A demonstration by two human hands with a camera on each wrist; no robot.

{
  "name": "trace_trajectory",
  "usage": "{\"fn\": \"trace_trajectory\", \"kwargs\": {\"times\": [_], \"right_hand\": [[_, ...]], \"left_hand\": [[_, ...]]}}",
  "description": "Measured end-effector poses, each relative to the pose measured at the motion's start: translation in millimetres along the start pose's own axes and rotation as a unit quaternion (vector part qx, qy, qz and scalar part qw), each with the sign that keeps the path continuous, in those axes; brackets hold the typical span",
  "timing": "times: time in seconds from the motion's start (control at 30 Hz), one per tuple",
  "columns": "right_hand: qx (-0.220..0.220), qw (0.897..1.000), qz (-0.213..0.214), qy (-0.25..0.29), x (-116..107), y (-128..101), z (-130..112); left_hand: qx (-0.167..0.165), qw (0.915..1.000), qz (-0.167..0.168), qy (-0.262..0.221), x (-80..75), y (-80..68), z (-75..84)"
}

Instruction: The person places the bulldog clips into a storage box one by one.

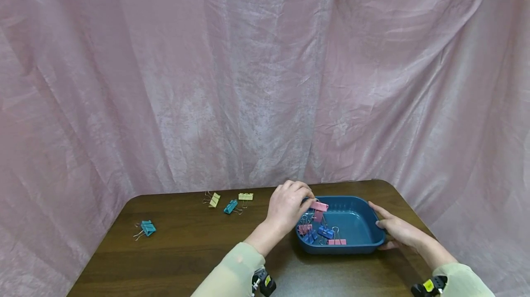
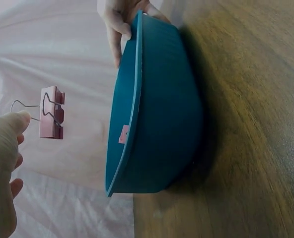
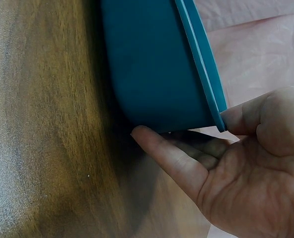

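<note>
My left hand [image 1: 308,198] pinches the wire handle of a pink binder clip [image 1: 319,206] and holds it above the left rim of a blue tray [image 1: 359,223]. The left wrist view has the fingertips [image 2: 21,119] on the wire, with the pink clip [image 2: 51,113] hanging clear of the tray [image 2: 162,109]. Several pink and blue clips [image 1: 325,231] lie in the tray's near left corner. My right hand [image 1: 378,219] grips the tray's right side. In the right wrist view its thumb [image 3: 241,119] sits on the rim and the fingers lie under the tray wall [image 3: 152,59].
On the dark wooden table [image 1: 186,251], two yellow clips [image 1: 214,200] [image 1: 245,196] and a teal clip [image 1: 230,206] lie left of the tray near the back edge. Another teal clip [image 1: 147,228] lies far left. A pink curtain [image 1: 248,81] hangs behind.
</note>
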State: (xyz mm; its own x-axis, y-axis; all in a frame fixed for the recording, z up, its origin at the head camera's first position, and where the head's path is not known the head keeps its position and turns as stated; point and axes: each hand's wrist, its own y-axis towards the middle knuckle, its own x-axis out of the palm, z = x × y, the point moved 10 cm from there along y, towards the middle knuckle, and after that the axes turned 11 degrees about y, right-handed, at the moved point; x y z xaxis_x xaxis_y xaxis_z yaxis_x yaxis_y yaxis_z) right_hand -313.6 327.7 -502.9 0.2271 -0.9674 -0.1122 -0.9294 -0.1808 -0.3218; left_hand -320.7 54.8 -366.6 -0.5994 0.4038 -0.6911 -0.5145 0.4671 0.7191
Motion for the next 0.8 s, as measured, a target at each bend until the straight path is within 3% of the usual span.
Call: {"fn": "trace_trajectory", "kwargs": {"times": [0.53,0.8], "right_hand": [[0.013,1.0,0.004,0.008,-1.4,1.3,2.8],[0.012,1.0,0.004,0.004,-1.0,1.9,1.8]], "left_hand": [[0.014,0.9998,0.0,0.017,4.1,-1.8,13.4],[0.014,0.9991,-0.036,0.016,14.1,-4.6,19.0]]}}
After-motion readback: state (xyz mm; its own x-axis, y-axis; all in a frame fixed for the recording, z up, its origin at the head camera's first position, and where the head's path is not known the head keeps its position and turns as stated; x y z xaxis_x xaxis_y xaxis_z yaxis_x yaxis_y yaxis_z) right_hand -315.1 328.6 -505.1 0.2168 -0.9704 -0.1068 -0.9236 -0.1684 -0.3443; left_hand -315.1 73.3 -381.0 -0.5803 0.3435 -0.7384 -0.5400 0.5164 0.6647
